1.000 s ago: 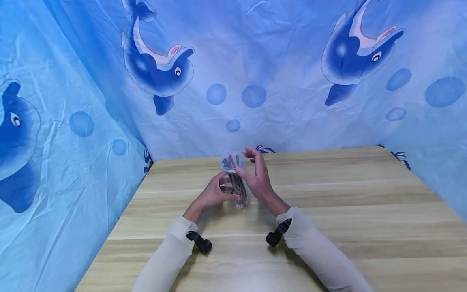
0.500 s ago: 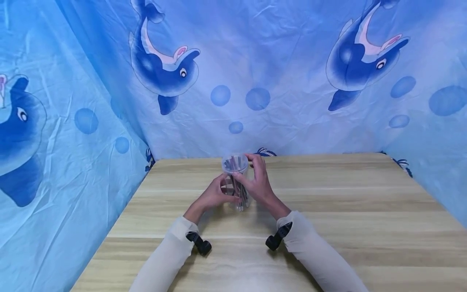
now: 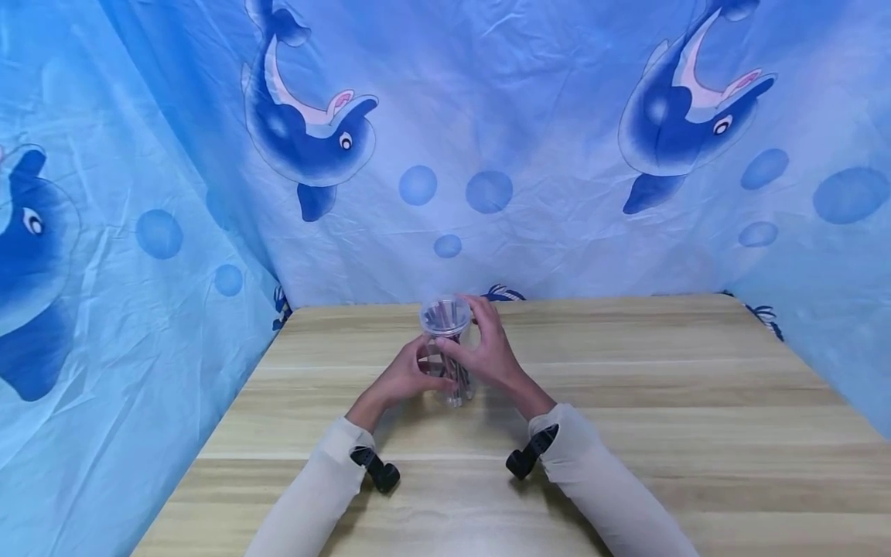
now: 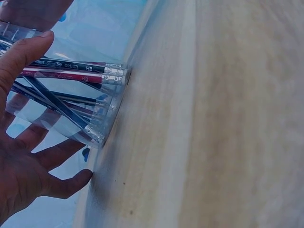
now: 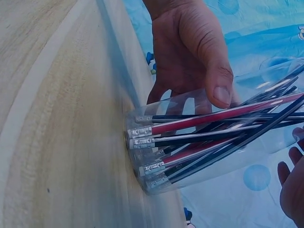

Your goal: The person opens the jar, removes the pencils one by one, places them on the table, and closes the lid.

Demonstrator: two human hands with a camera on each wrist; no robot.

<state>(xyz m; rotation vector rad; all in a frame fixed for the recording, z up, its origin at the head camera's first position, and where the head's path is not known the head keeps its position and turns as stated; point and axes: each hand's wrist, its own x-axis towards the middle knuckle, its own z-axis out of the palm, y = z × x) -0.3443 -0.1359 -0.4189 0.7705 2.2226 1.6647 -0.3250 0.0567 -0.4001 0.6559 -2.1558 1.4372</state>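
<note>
A clear plastic jar (image 5: 209, 178) stands with its base on the wooden table. Several pencils (image 4: 61, 77), dark and red with silver ferrules, lean inside it, eraser ends down. My left hand (image 3: 402, 377) holds the jar's lower body, thumb in front and fingers around the far side, as the right wrist view also shows. Higher up, my right hand (image 3: 491, 352) grips the round clear lid (image 3: 445, 317) at its rim, thumb at the near side and fingers at the right and back. Only part of the right hand shows in the right wrist view.
The pale wood-grain table (image 3: 626, 433) extends to both sides and towards me. Behind it and at the left hangs a blue curtain (image 3: 543, 247) printed with dolphins and bubbles. Black camera straps (image 3: 376, 469) sit at both wrists, over light sleeves (image 3: 605, 472).
My right thumb and fingers have shifted round the lid's rim, the thumb moving left and nearer. The left hand keeps its hold on the jar. The head view has shifted slightly.
</note>
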